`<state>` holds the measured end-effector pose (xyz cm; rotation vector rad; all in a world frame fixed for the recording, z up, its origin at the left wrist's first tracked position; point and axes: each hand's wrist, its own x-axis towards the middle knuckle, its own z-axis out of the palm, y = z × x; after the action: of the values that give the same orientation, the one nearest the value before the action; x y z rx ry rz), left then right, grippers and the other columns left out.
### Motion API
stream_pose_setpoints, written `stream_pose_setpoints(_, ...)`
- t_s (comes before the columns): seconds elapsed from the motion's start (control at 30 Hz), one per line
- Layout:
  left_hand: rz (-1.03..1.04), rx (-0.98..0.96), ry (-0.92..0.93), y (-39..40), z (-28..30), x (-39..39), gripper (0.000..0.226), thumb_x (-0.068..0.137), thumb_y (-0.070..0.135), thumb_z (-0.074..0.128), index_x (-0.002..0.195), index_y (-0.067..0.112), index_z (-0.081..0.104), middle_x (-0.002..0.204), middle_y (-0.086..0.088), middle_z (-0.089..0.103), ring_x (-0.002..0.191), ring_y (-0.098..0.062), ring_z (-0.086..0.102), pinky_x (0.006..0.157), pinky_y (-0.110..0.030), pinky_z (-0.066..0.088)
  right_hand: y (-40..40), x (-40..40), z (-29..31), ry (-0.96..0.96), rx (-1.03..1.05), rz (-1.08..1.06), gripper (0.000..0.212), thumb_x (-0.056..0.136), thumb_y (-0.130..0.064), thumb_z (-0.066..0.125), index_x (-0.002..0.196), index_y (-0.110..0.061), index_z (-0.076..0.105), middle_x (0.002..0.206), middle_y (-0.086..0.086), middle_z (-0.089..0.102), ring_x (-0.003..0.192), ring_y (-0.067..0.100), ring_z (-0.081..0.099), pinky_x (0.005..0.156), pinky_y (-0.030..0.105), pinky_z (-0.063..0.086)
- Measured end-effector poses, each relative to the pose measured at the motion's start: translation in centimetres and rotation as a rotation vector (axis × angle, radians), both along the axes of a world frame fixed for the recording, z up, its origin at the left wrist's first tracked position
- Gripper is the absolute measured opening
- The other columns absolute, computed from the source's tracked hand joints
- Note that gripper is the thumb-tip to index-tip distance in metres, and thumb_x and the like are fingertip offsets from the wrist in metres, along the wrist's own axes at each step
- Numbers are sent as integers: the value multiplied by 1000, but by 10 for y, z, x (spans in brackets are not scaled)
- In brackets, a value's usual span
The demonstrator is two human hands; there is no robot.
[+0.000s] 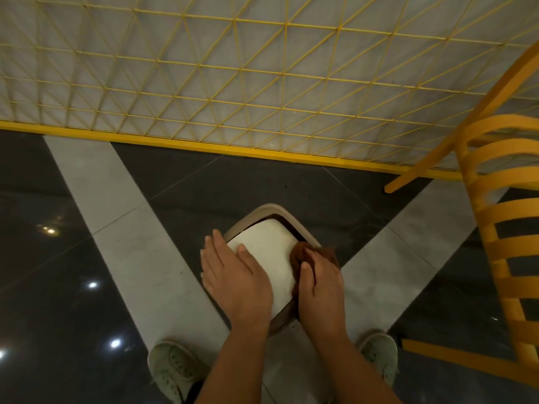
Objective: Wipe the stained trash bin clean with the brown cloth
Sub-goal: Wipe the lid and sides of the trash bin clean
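The bin (272,217) stands on the floor (122,199) between the person's shoes, seen from straight above, so its walls are almost wholly hidden; only the rim and the pale swing lid (267,255) show. The near rim is covered by both wrists. A dark gap opens between the lid's far edge and the rim; nothing inside it can be made out. Stains on the lid are hard to tell in the dim light.

The left hand (233,275) lies flat on the left half of the lid, fingers extended and slightly spread, gripping nothing; its fingertips reach the bin's left rim. The right hand (319,279) presses the cloth (303,252) against the right edge of the lid and the right rim. Its fingers are curled down over the cloth, holding it in place. Most of the cloth is hidden under this hand; brown folds show ahead of the fingertips and along the thumb side.

Both forearms are cut off by the lower frame edge. The left shoe (172,371) and the right shoe (380,357) are partly covered by the arms.

A yellow chair (495,228) stands near, right of the bin, cut off by the right frame edge. A yellow mesh panel (233,83) stands beyond the bin, its base rail on the floor. Bright light spots reflect off the dark tiles at left.
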<state>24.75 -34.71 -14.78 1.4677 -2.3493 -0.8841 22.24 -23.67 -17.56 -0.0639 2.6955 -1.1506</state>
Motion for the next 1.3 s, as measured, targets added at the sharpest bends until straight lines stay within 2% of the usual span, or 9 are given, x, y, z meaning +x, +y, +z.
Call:
stream_pose_setpoints(0.17,35,31,-20,3,1,0,57,100,33,29,152,13,12,159,-7,8,146,-24,8,116,-48,8,4,10,9,-19,-9,43,50,95,-44,26,134,-24,49,135,-1,53,126,15,43,108,40,36)
stream_pose_setpoints(0.3,112,25,32,-11,1,-2,57,95,39,46,142,9,34,150,-14,29,138,-29,27,112,-46,20,7,33,16,-52,29,123,67,88,-59,13,141,-29,39,144,-4,44,133,13,36,112,39,29)
stream_pose_setpoints(0.4,29,67,123,-7,-4,-1,48,97,41,38,139,16,40,142,-7,43,131,-25,38,109,-44,31,13,40,17,3,62,210,52,94,-53,14,140,-35,29,149,-10,36,138,8,27,116,31,19)
stream_pose_setpoints(0.53,-60,120,186,-10,-15,-10,46,102,35,25,147,27,30,154,3,29,141,-15,26,115,-43,23,6,20,20,90,59,493,45,99,-47,19,143,-40,30,149,-26,17,137,-11,4,112,17,4)
stream_pose_setpoints(0.63,-99,174,196,-14,-18,-17,46,103,35,23,149,32,23,158,8,17,144,-11,17,117,-44,19,-7,-11,21,176,34,657,45,100,-37,24,142,-31,39,149,-17,28,136,-13,5,113,17,4)
stream_pose_setpoints(0.83,-96,170,176,-12,-20,-17,48,102,38,19,150,33,18,158,11,13,144,-10,15,117,-44,18,-22,-47,6,-4,-61,334,40,102,-32,33,140,-30,43,145,-7,43,134,8,35,114,34,28)
stream_pose_setpoints(1.0,-106,157,157,-10,-21,-18,51,100,44,16,149,34,17,158,13,14,144,-11,16,117,-42,21,4,-14,-5,-167,-76,22,37,96,-53,29,121,-36,50,120,-5,57,114,16,54,98,38,46)
stream_pose_setpoints(1.17,-147,120,150,-11,-25,-21,51,100,42,16,150,33,17,158,11,14,144,-10,15,114,-35,21,5,12,3,142,-7,375,44,99,-52,18,138,-43,37,148,-20,33,136,-2,25,112,27,21)
stream_pose_setpoints(1.3,-143,106,181,-11,-25,-22,48,102,37,20,150,31,21,158,10,18,143,-10,20,107,-27,23,-11,-20,4,174,17,426,44,99,-38,29,140,-31,43,148,-8,40,136,7,32,113,27,22)
